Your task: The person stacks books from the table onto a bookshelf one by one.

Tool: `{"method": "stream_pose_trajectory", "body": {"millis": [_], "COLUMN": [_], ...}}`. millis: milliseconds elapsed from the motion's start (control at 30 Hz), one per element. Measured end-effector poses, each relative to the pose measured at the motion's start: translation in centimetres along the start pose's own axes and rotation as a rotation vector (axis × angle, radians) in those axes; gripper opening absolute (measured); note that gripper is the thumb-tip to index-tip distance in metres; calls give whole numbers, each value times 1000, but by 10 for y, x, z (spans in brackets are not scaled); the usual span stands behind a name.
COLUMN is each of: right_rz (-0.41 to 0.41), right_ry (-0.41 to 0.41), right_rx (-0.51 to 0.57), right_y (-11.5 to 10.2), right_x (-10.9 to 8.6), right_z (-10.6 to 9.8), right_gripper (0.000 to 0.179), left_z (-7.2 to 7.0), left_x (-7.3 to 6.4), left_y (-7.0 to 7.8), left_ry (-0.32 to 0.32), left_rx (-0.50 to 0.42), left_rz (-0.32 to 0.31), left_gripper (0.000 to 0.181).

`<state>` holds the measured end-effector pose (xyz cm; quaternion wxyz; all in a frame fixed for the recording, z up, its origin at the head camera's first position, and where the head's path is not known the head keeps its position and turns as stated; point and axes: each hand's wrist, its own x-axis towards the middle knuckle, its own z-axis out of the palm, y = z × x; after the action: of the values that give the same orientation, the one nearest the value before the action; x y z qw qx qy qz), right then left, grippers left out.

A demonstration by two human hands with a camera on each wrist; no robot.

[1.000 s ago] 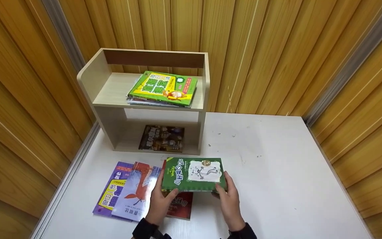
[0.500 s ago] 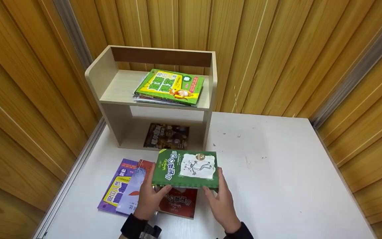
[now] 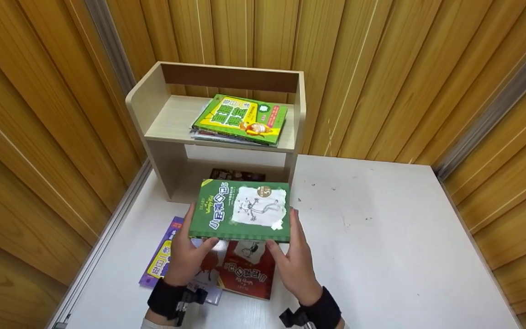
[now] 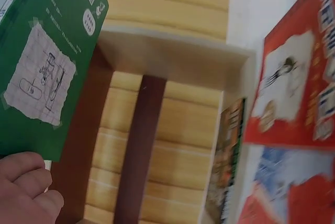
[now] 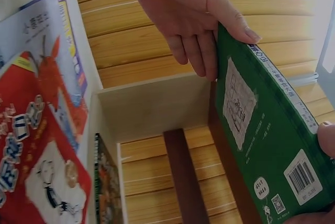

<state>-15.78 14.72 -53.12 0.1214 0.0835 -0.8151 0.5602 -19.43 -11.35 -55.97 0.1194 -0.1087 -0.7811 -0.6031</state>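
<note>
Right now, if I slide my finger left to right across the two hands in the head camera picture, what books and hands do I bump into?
Purple book → left hand → green book → right hand.

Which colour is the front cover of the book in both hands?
The book is green, with a white drawing panel; best in the head view.

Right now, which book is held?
The dark green book with the stick-figure cover: left hand and right hand hold it. The red book, lilac book and purple book lie on the table; the yellow-and-green book and brown book are shelved.
</note>
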Motion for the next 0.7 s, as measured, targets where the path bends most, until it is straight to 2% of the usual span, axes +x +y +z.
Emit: {"method": "stream_pose_trajectory", "body": {"millis": [267, 433, 567, 700], "right_rz": [-111, -171, -237, -277], "right_ry": [14, 34, 54, 64], "right_rx": [-30, -60, -79, -93], "right_y": [-29, -45, -60, -76], "right_x": [30, 52, 72, 93], "right_z": [1, -1, -3, -5], "right_gripper": [87, 86, 85, 84], "left_z": [-24, -38, -48, -59], "left_x": [32, 60, 84, 106], "left_y": [18, 36, 51, 65], "left_ry": [36, 57, 54, 40], "left_rx": [60, 136, 144, 104], "left_rz": [110, 188, 195, 173], "left_gripper": [99, 100, 99, 99]}}
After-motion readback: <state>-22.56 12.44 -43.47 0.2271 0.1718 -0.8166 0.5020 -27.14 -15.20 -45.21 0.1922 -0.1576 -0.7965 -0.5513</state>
